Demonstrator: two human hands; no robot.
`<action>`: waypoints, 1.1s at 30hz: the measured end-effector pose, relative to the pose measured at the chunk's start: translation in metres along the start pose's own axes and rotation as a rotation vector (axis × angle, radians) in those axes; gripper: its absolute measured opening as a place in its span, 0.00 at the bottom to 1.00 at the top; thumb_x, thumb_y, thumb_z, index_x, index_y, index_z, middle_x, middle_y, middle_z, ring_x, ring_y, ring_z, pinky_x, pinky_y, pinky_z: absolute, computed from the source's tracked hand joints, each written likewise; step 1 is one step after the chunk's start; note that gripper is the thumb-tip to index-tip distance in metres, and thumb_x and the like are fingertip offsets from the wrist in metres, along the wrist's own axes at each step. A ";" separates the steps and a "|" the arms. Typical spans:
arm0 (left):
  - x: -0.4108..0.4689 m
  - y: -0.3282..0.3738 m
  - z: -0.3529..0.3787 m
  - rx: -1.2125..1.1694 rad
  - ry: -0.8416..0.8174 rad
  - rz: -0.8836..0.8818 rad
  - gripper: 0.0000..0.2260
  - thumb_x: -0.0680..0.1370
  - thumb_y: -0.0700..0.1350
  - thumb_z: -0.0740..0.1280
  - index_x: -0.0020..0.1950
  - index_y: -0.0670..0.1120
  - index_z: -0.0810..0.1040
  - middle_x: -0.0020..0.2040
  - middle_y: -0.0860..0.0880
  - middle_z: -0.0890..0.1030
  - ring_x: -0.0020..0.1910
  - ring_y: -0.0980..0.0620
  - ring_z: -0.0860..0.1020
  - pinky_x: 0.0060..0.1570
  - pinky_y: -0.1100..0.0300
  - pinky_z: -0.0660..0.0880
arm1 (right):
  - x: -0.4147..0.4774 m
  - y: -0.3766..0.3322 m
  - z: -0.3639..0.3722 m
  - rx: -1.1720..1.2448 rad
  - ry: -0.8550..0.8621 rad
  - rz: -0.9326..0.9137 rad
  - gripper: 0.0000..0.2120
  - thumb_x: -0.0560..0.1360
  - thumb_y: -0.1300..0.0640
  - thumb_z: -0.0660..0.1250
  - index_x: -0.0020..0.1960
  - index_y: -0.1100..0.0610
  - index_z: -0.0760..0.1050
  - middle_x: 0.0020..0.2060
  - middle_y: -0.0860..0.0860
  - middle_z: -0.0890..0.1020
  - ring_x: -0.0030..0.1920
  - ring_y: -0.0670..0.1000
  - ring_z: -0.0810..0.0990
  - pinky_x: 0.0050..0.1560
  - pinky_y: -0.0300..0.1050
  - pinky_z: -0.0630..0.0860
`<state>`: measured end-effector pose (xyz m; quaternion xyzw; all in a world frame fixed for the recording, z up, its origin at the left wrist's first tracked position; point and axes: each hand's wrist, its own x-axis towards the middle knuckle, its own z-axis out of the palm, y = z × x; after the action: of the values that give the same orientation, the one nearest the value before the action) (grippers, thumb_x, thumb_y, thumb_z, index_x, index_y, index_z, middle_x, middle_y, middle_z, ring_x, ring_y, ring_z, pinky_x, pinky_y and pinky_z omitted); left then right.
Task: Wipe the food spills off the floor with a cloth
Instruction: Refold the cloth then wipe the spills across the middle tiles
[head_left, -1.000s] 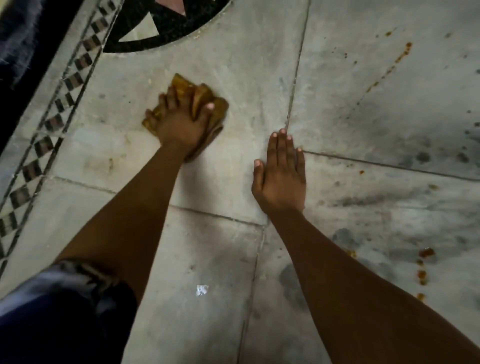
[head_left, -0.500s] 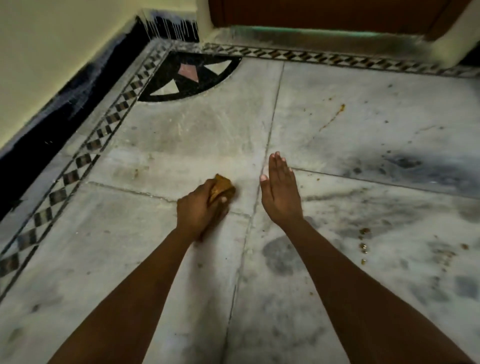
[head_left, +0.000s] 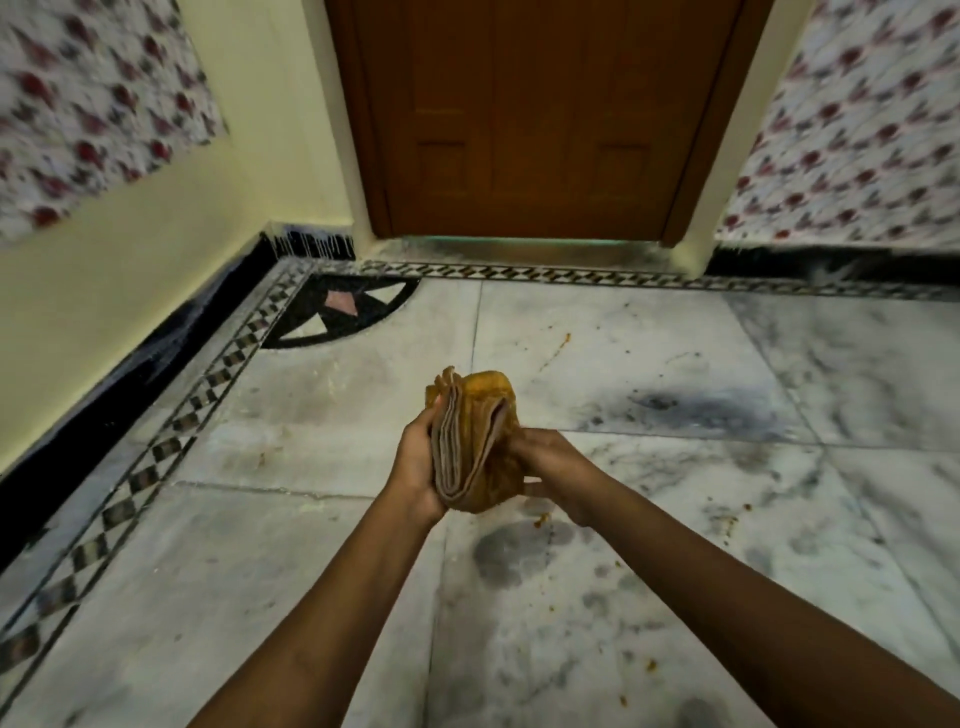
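Observation:
A folded yellow-brown cloth (head_left: 475, 441) is held up in the air above the marble floor (head_left: 675, 467), between both hands. My left hand (head_left: 415, 467) grips its left side and my right hand (head_left: 550, 467) grips its right side from below. Small orange-brown food spills lie on the floor: a blob (head_left: 543, 518) just under my right hand, a streak (head_left: 563, 340) farther toward the door, and specks (head_left: 730, 522) to the right. Dark smudges (head_left: 675, 402) mark the tiles.
A brown wooden door (head_left: 530, 114) stands straight ahead, with a yellow wall (head_left: 156, 234) and black skirting on the left. A checkered border (head_left: 171, 447) and a dark corner inlay (head_left: 337, 312) edge the floor. Patterned wall covering (head_left: 857, 130) is on the right.
The cloth has come off the floor, and my right hand has left the tile and taken hold of it too. The view has tilted up toward the door.

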<state>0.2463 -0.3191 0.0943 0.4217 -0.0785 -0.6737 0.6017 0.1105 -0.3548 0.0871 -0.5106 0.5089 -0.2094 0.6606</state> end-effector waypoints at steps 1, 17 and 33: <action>-0.005 0.002 0.008 0.054 -0.006 -0.011 0.22 0.79 0.56 0.57 0.60 0.42 0.78 0.52 0.41 0.81 0.50 0.43 0.80 0.58 0.47 0.74 | -0.007 -0.006 -0.007 0.012 0.042 -0.020 0.15 0.73 0.50 0.69 0.53 0.60 0.78 0.50 0.56 0.82 0.50 0.54 0.81 0.51 0.48 0.78; -0.032 -0.011 0.100 0.733 0.117 0.223 0.11 0.76 0.42 0.67 0.57 0.43 0.78 0.51 0.43 0.83 0.52 0.44 0.80 0.57 0.49 0.75 | -0.039 -0.008 -0.081 0.300 0.151 0.015 0.17 0.79 0.44 0.57 0.58 0.56 0.69 0.55 0.57 0.76 0.54 0.56 0.75 0.52 0.51 0.75; -0.028 0.017 0.061 0.969 0.275 0.019 0.20 0.72 0.42 0.71 0.62 0.42 0.72 0.56 0.40 0.78 0.54 0.40 0.78 0.54 0.47 0.77 | -0.006 0.010 -0.097 0.486 -0.002 -0.097 0.06 0.77 0.60 0.62 0.48 0.54 0.77 0.44 0.56 0.82 0.44 0.57 0.81 0.47 0.49 0.78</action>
<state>0.2161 -0.3236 0.1560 0.7366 -0.3063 -0.4926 0.3477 0.0199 -0.3906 0.0844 -0.3608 0.4178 -0.3567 0.7537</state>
